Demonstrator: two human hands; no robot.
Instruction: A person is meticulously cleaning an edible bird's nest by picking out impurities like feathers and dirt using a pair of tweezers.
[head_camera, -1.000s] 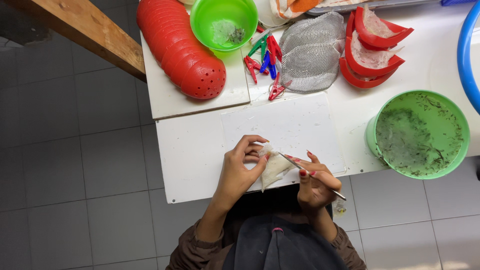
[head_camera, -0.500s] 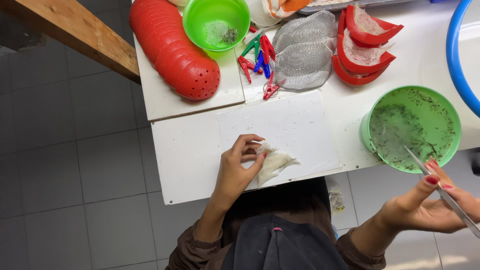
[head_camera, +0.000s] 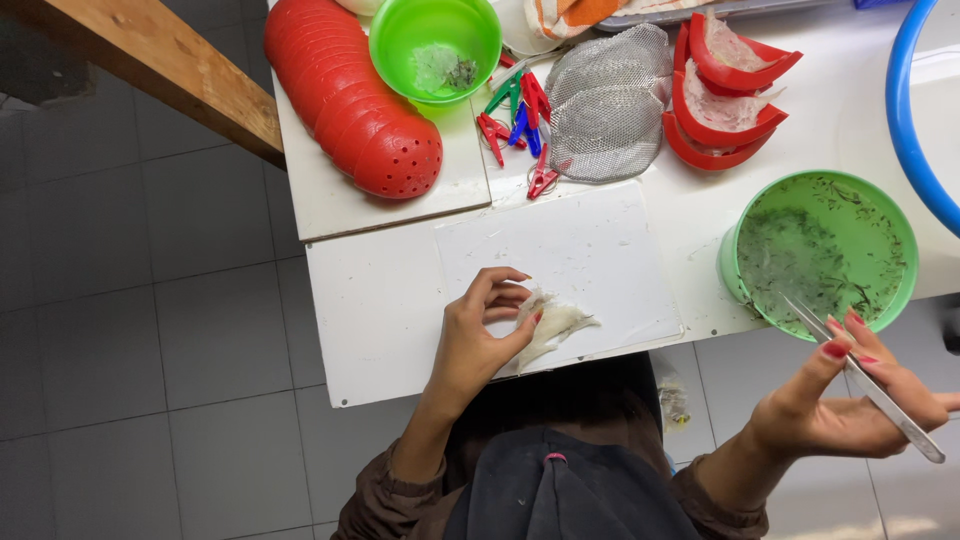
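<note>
L hand (head_camera: 480, 335) rests on the white board (head_camera: 590, 250) at the near edge of the tabletop (head_camera: 380, 320), fingers curled, fingertips pinching down on a pale, whitish fibrous piece (head_camera: 555, 325) that lies flat on the board w/ its pointed end toward the right. R hand (head_camera: 850, 400) is off the tabletop edge, over the floor, palm up, thumb & fingers closed around slim metal tweezers (head_camera: 860, 380); the tweezer tips reach over the near rim of the big green bowl (head_camera: 820, 250), which holds cloudy water w/ dark specks. Can't tell if the tips touch the water. The 2 hands are well apart. Behind the board: a row of red perforated cups (head_camera: 350, 90) lying nested on their side, a smaller green bowl (head_camera: 435, 45) w/ a bit of pale stuff inside, a loose bunch of red, green & blue clips (head_camera: 515, 120), 2 grey mesh pieces (head_camera: 610, 110) overlapping, & a stack of red holders (head_camera: 725, 90) w/ whitish material in them. Blue tub rim (head_camera: 915, 120) at far right. Wooden beam (head_camera: 150, 70) crosses top left over the grey tiled floor (head_camera: 150, 350). Person's dark cap (head_camera: 560, 490) at bottom centre.
</note>
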